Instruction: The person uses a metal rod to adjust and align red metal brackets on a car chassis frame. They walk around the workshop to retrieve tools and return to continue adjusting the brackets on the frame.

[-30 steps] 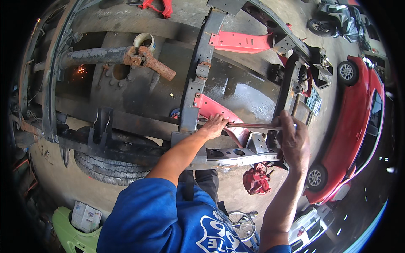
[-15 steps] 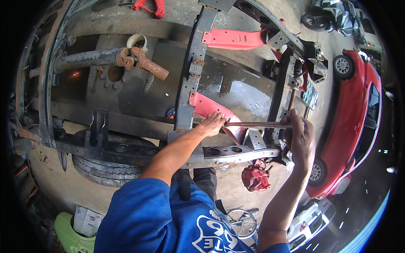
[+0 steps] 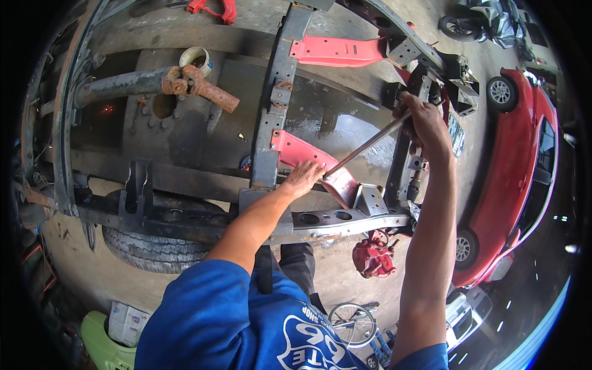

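Note:
A long metal breaker bar [image 3: 374, 143] slants up and to the right over the red bracket [image 3: 340, 180] on the vehicle frame. My right hand [image 3: 425, 125] is closed round its far upper end. My left hand [image 3: 303, 179] lies over the red bracket, fingers bent at the bar's lower end; the bar's head and whatever it sits on are mostly hidden there. Close to my left forearm runs the dark frame rail [image 3: 345, 227], and a crossmember [image 3: 266, 139] stands left of the bracket.
A second red bracket [image 3: 339, 50] spans the frame farther off. On the left lie a rusty driveshaft [image 3: 123, 88] and a tyre [image 3: 154, 250]. A red metal part [image 3: 374, 254] sits below the rail. Right of the frame stand a red car [image 3: 515, 179] and a motorcycle [image 3: 487, 24].
My right hand has swung the bar's far end up and away from me, from nearly level to a slant. My left hand stays at the lower end.

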The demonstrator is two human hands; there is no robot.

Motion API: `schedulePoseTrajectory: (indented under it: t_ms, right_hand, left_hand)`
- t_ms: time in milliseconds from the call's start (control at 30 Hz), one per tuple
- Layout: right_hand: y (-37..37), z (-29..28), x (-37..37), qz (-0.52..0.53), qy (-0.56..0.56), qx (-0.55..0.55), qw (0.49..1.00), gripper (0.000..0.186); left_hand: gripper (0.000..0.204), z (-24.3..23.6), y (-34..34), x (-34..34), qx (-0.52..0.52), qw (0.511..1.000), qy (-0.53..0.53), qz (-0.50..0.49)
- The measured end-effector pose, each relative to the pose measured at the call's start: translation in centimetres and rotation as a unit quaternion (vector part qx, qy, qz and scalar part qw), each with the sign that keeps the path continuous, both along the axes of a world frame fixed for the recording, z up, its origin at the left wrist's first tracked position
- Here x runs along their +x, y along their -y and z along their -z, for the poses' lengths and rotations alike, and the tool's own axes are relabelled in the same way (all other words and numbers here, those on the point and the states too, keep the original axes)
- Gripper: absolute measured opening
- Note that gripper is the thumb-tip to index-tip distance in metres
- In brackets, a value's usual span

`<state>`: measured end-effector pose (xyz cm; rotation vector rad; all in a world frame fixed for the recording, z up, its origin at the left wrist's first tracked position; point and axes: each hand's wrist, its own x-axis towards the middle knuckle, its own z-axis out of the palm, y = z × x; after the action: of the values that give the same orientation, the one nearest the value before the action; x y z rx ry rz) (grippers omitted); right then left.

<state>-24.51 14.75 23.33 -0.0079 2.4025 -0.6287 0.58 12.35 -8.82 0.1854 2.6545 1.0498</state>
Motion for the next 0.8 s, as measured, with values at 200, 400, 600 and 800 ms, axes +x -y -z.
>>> schedulePoseTrajectory:
  t_ms: [200, 400, 600, 800]
  right_hand:
    - [2.4, 8.4, -4.8, -0.010, -0.142, 0.021, 0.990, 0.051]
    - [3.1, 10.8, -4.0, -0.010, -0.125, -0.059, 0.990, 0.040]
    - [-2.4, 2.9, 12.5, -0.105, -0.295, -0.092, 0.945, 0.019]
    - [-4.4, -0.1, 16.0, 0.048, -0.242, -0.068, 0.967, 0.022]
  left_hand:
    - [0.040, 0.9, 0.4, 0.6, 0.001, 0.998, -0.055, -0.034]
    - [0.034, 2.0, 0.7, 0.4, 0.046, 0.998, 0.000, -0.049]
    - [0.029, 2.1, 1.0, 0.8, 0.024, 0.998, -0.047, -0.020]
    - [0.030, 1.9, 1.3, 1.1, 0.005, 0.999, -0.036, 0.022]
